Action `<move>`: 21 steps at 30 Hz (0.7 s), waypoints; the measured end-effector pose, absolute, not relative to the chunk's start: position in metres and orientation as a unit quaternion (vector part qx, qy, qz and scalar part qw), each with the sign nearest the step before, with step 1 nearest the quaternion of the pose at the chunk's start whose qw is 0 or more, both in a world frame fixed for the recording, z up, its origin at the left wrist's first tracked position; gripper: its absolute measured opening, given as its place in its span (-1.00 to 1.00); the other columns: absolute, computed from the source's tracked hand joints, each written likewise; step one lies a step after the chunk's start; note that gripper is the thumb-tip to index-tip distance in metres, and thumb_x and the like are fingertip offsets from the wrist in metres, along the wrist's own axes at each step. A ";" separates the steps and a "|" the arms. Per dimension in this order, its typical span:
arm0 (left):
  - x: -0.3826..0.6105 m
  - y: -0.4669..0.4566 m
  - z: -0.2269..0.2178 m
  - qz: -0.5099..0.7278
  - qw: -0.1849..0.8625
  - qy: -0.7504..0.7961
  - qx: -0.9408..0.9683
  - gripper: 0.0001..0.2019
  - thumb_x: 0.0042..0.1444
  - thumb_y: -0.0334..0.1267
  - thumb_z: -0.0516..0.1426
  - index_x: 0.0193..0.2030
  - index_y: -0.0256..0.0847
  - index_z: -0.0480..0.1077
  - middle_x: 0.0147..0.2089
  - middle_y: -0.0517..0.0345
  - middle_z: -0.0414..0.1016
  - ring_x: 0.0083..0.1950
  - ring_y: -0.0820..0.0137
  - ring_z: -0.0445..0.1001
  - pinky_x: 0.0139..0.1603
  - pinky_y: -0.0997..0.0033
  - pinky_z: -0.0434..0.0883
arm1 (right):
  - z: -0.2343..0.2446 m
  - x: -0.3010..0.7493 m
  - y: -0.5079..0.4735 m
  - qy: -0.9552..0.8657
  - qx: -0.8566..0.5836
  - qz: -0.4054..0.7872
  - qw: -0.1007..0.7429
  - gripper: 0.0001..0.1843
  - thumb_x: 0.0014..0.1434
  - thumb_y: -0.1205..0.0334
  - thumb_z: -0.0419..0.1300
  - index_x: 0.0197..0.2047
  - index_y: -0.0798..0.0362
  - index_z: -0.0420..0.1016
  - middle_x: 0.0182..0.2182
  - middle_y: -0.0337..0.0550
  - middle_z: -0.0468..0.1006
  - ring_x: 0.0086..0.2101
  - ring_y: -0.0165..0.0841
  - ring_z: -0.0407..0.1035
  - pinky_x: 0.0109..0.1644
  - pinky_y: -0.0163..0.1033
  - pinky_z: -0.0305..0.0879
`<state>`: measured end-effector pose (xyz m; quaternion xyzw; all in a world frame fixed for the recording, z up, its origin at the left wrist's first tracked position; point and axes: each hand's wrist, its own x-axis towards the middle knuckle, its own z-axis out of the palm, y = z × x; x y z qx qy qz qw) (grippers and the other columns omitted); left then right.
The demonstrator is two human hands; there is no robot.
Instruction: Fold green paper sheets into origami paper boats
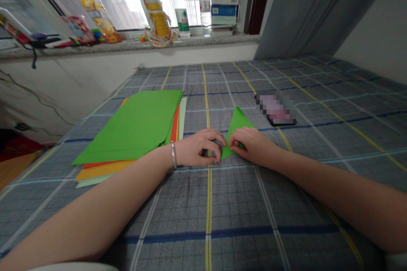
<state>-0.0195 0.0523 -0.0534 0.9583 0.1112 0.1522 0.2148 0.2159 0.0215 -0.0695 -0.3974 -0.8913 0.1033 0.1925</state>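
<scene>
A small green piece of folded paper [238, 119], triangular at its top, lies on the plaid cloth between my two hands. My right hand [249, 144] covers its right lower part, with fingers curled and pinched on the paper. At the paper's lower left edge is my left hand [203, 147], its fingers bent and apart, fingertips touching or very near the edge. A silver bangle [173, 155] circles my left wrist. The paper's lower right portion is hidden under my right hand.
A stack of coloured paper [133, 125], green on top, lies to the left. A phone [276, 109] rests to the right. Bottles [181, 12], a yellow cup [159, 21] and boxes [224, 10] stand on the windowsill [210, 41]. A grey curtain [302, 8] hangs behind.
</scene>
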 end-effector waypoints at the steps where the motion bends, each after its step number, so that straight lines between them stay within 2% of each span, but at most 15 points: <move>1: -0.019 0.052 -0.054 0.156 0.222 0.114 0.956 -0.93 0.11 -0.34 0.17 -0.28 -0.17 0.50 0.01 0.02 0.46 0.18 0.22 0.34 0.29 0.07 0.23 | -0.070 0.216 0.022 -0.891 -0.397 0.103 0.192 -0.94 0.13 0.37 0.19 -0.31 0.03 0.44 -0.44 -0.27 0.45 -0.35 -0.34 0.30 -0.22 -0.23 0.10; 5: -0.017 0.049 -0.054 0.152 0.217 0.110 0.958 -0.78 0.12 -0.35 0.14 -0.08 -0.16 0.46 0.00 0.01 0.46 0.16 0.22 0.34 0.28 0.04 0.24 | -0.070 0.216 0.022 -0.891 -0.399 0.101 0.192 -0.94 0.13 0.36 0.18 -0.30 0.04 0.44 -0.41 -0.24 0.46 -0.32 -0.32 0.30 -0.20 -0.21 0.13; 11: -0.016 0.048 -0.057 0.165 0.176 0.119 0.963 -0.82 0.22 -0.30 0.08 -0.18 -0.15 0.52 0.00 -0.02 0.41 0.11 0.24 0.36 0.21 0.09 0.30 | -0.069 0.217 0.020 -0.892 -0.393 0.100 0.200 -0.93 0.15 0.35 0.11 -0.29 0.04 0.41 -0.36 -0.19 0.47 -0.27 -0.30 0.30 -0.14 -0.19 0.18; 15: -0.016 0.047 -0.057 0.158 0.165 0.119 0.966 -0.82 0.21 -0.31 0.09 -0.14 -0.13 0.51 0.00 0.00 0.42 0.11 0.24 0.36 0.20 0.11 0.31 | -0.068 0.217 0.016 -0.886 -0.408 0.085 0.204 -0.84 0.08 0.23 0.20 -0.23 0.03 0.40 -0.26 -0.11 0.47 -0.18 -0.23 0.31 -0.07 -0.11 0.22; 18: -0.016 0.047 -0.055 0.149 0.154 0.118 0.970 -0.77 0.18 -0.33 0.10 -0.06 -0.10 0.50 0.00 0.01 0.43 0.11 0.23 0.36 0.20 0.09 0.31 | -0.070 0.216 0.015 -0.883 -0.418 0.061 0.202 -0.77 0.05 0.17 0.22 -0.20 0.01 0.37 -0.10 -0.03 0.46 -0.03 -0.15 0.29 0.06 0.00 0.21; 21: -0.015 0.046 -0.053 0.140 0.140 0.122 0.973 -0.75 0.16 -0.36 0.10 -0.06 -0.08 0.51 0.00 0.02 0.43 0.10 0.23 0.37 0.20 0.09 0.31 | -0.075 0.216 0.015 -0.881 -0.424 0.049 0.204 -0.70 0.06 0.17 0.20 -0.11 0.02 0.33 0.19 0.10 0.30 0.23 -0.06 0.08 0.29 0.15 -0.02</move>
